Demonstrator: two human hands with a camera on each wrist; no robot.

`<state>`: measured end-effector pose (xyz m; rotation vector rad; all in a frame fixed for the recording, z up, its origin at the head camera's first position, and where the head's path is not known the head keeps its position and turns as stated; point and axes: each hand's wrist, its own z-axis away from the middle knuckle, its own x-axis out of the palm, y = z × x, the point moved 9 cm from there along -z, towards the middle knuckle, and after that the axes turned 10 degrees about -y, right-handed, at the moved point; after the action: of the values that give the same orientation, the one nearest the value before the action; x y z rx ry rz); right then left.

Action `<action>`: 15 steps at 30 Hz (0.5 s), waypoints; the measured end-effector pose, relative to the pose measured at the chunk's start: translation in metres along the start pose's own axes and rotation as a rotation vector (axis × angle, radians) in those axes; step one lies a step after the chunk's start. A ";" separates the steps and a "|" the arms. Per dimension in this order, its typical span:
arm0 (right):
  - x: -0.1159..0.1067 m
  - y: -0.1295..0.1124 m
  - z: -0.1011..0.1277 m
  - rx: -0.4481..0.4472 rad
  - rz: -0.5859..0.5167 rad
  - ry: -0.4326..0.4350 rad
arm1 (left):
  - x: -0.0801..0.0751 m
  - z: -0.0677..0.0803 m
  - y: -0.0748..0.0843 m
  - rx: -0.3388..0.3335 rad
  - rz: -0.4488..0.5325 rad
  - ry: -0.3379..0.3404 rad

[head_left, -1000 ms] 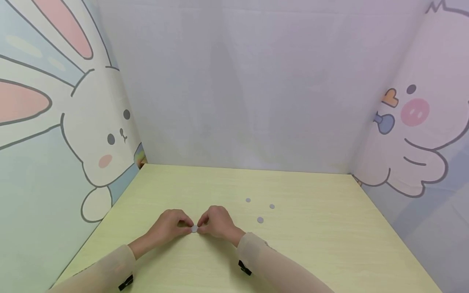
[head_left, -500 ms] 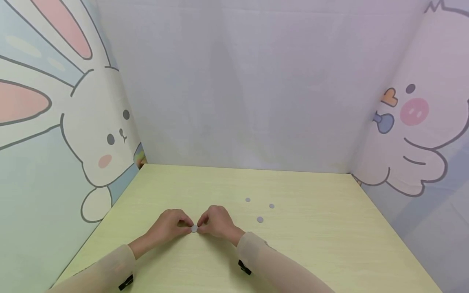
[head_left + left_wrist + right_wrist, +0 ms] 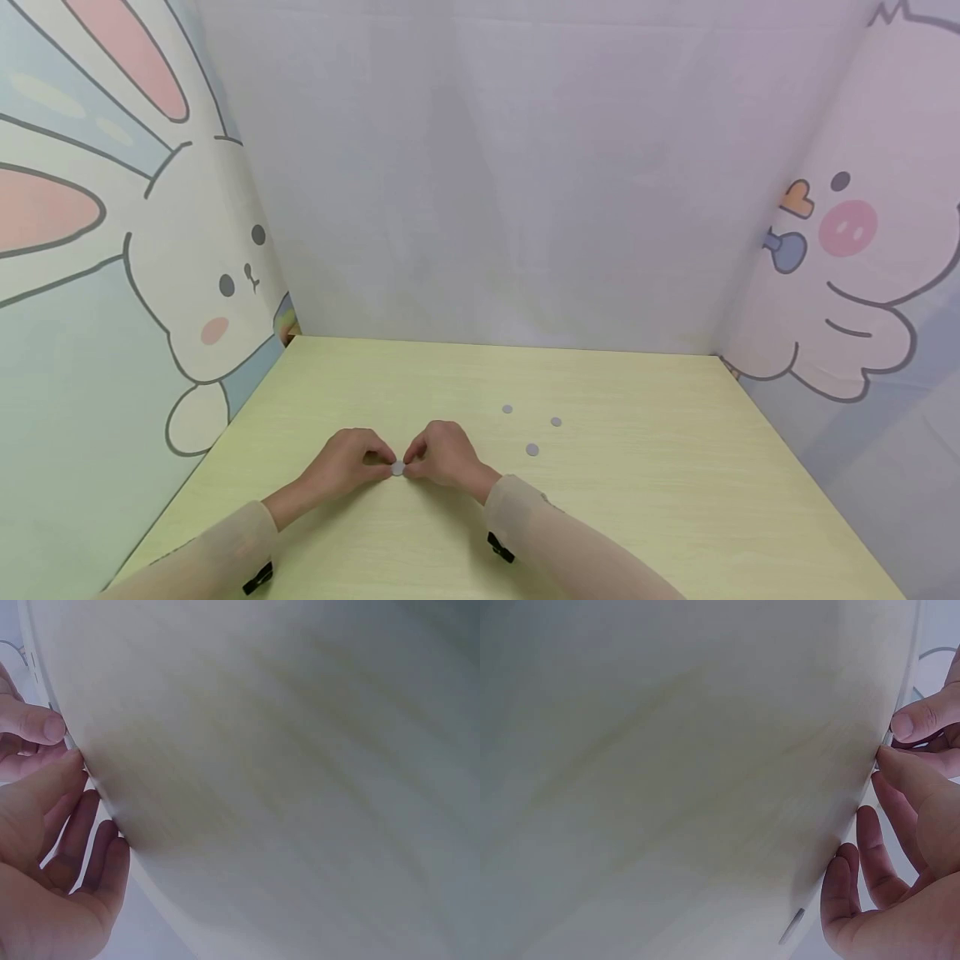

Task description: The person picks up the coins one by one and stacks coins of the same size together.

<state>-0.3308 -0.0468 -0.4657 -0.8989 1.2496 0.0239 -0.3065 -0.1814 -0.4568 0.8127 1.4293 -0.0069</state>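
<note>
A small grey coin-like disc point(image 3: 398, 468) lies at the table surface, left of the middle in the head view. My left hand point(image 3: 348, 458) pinches its left edge between thumb and fingertips. From the other side, my right hand point(image 3: 444, 457) holds the right edge the same way. In the left wrist view the left hand point(image 3: 56, 855) has its fingertips on the tabletop, and the right hand point(image 3: 26, 724) faces it. The right wrist view shows the right hand point(image 3: 904, 862) near the left hand point(image 3: 934, 724), with only a sliver of the disc point(image 3: 886, 740) between them.
Similar grey discs lie apart to the right: one nearer point(image 3: 532, 450), one farther back point(image 3: 507, 409) and one at the right point(image 3: 557, 422). They rest on a pale yellow table point(image 3: 645, 475). Cloth walls point(image 3: 480, 183) with cartoon animals enclose its back and sides.
</note>
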 end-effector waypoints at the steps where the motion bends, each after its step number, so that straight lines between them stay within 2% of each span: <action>1: 0.000 0.000 0.000 0.000 -0.001 0.000 | 0.000 0.000 0.000 -0.001 0.001 0.000; 15: 0.002 0.002 -0.001 -0.009 -0.015 -0.002 | -0.001 0.000 0.001 -0.021 0.006 -0.010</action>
<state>-0.3317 -0.0469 -0.4686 -0.9158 1.2420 0.0181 -0.3059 -0.1816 -0.4551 0.7985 1.4153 0.0080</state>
